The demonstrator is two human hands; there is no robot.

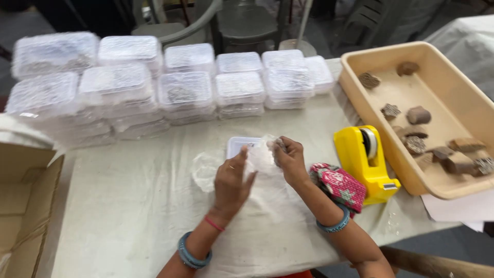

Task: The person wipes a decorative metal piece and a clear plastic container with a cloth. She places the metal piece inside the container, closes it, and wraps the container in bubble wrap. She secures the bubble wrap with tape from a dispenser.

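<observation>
My left hand (232, 180) rests with fingers spread over a clear plastic bag (260, 154) on the cloth-covered table (128, 206). My right hand (289, 159) pinches a small dark carved block (280, 145) at the bag's mouth. A small clear plastic box (239, 145) lies just behind the bag, partly hidden by it. Bangles circle both wrists.
Stacks of clear lidded boxes (180, 87) line the back of the table. A yellow tape dispenser (364, 157) and a pink patterned pouch (339, 186) sit right of my hands. A beige tray (478, 110) holds several carved blocks. A cardboard carton (25, 206) stands at the left.
</observation>
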